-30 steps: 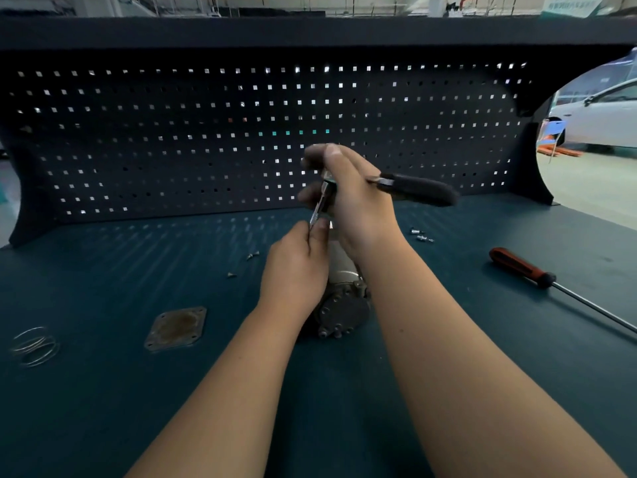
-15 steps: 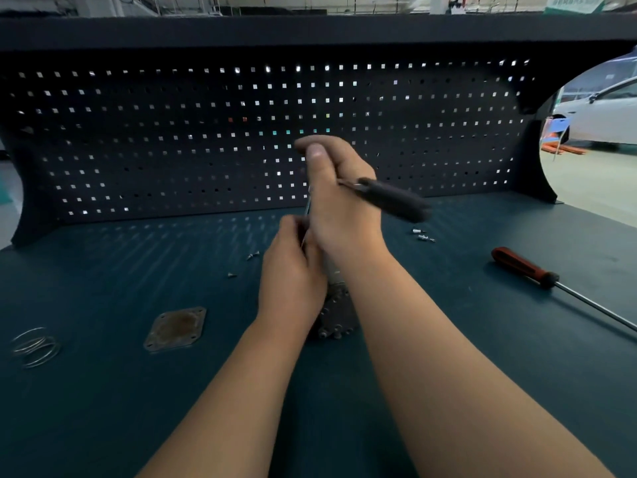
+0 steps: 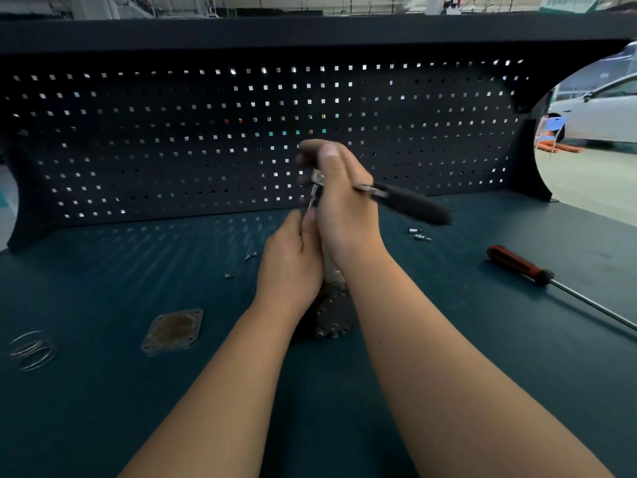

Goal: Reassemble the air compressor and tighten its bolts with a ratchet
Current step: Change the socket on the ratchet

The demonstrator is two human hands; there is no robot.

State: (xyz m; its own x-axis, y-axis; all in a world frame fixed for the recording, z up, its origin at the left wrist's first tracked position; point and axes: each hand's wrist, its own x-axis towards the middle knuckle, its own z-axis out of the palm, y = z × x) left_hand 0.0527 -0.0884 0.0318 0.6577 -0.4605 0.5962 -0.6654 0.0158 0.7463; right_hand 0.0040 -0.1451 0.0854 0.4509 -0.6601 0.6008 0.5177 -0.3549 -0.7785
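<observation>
The air compressor (image 3: 332, 313), a grey metal body with a round bolted end, lies on the bench between my wrists, largely hidden. My right hand (image 3: 339, 205) grips the head end of the ratchet (image 3: 410, 203); its black handle sticks out to the right, blurred. A thin metal shaft runs down from the ratchet head toward the compressor. My left hand (image 3: 291, 267) is curled around the compressor's upper part just below that shaft; what its fingertips touch is hidden.
A square metal cover plate (image 3: 172, 331) lies front left, wire rings (image 3: 32, 350) at the far left edge. Loose screws (image 3: 250, 257) and small bolts (image 3: 420, 234) lie behind the hands. A red-handled screwdriver (image 3: 520, 265) lies right. A pegboard wall (image 3: 241, 139) closes the back.
My right hand has swung the ratchet handle back and forth, from pointing right to slightly nearer and now out right again. The left hand stays on the compressor.
</observation>
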